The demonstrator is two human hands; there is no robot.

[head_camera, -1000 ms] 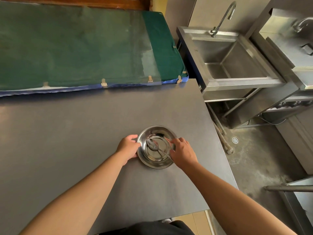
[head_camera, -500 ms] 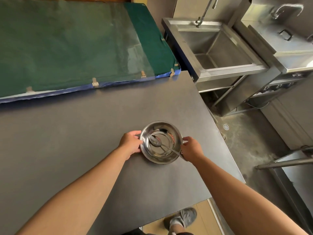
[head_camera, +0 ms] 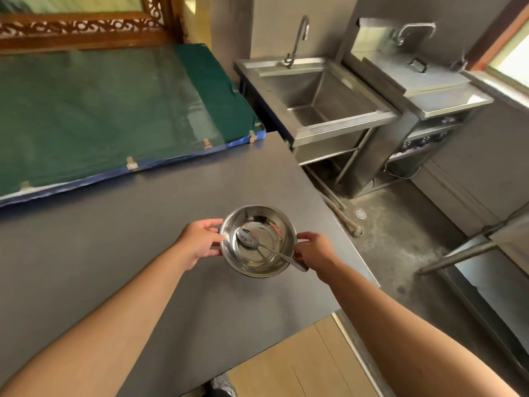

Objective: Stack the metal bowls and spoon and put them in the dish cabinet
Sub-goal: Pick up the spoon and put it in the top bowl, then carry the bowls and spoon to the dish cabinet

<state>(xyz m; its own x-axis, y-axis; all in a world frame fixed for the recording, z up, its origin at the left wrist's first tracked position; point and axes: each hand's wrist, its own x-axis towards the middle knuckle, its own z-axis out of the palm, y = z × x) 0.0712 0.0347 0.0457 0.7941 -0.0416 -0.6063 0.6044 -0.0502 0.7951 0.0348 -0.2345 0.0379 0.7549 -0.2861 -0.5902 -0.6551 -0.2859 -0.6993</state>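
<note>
Left hand point(head_camera: 200, 242) and right hand point(head_camera: 313, 250) grasp the bowls point(head_camera: 257, 242) by the rim, steadying the spoon point(head_camera: 266, 247) inside for carrying.

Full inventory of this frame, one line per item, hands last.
metal bowls: stacked, exact count unclear, silver, on the grey table near its right edge
spoon: 1, silver, lying in the top bowl, handle over the near-right rim
table: 1, dark grey, centre
green mat: 1, green under clear sheet, blue trim, behind the table
sink: 1, steel, with tap, upper right
lidded steel unit: 1, steel, right of the sink
floor drain: 1, pale, on the concrete floor
left hand: 1, gripping the stack's left rim
right hand: 1, gripping the stack's right rim
</note>
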